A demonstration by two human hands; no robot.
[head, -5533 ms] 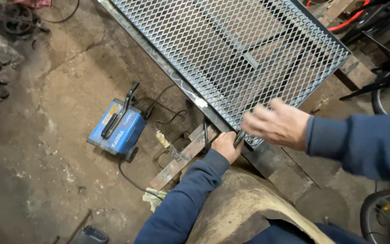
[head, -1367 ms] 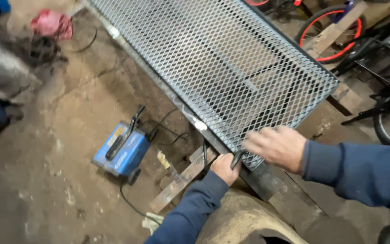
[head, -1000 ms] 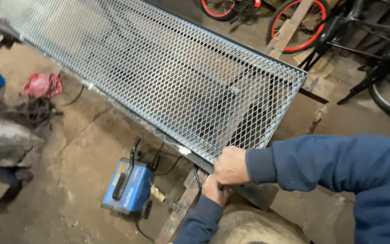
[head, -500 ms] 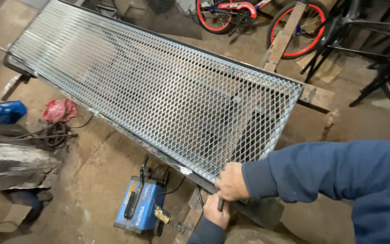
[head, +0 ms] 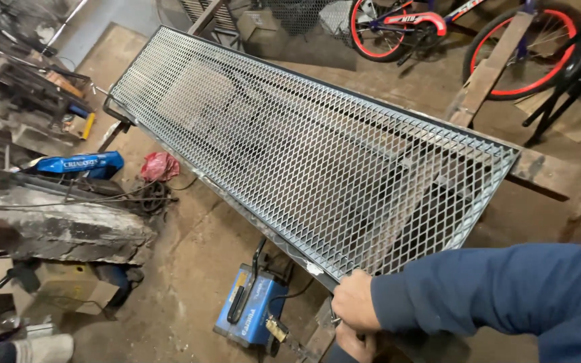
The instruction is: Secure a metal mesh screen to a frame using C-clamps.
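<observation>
Steel diamond-mesh panel [head: 304,148], long and framed; right hand [head: 356,301] grips its corner.

Blue bag [head: 79,163] left; cardboard box [head: 258,25] top.

One long grey expanded-metal mesh panel in a dark steel frame [head: 304,148], one blue box-shaped welding machine with a black strap [head: 250,309], two hands, right [head: 356,301] and left [head: 354,343], one crumpled red rag [head: 159,165], two red-rimmed bicycle wheels [head: 398,27], one cardboard box [head: 260,25]
</observation>
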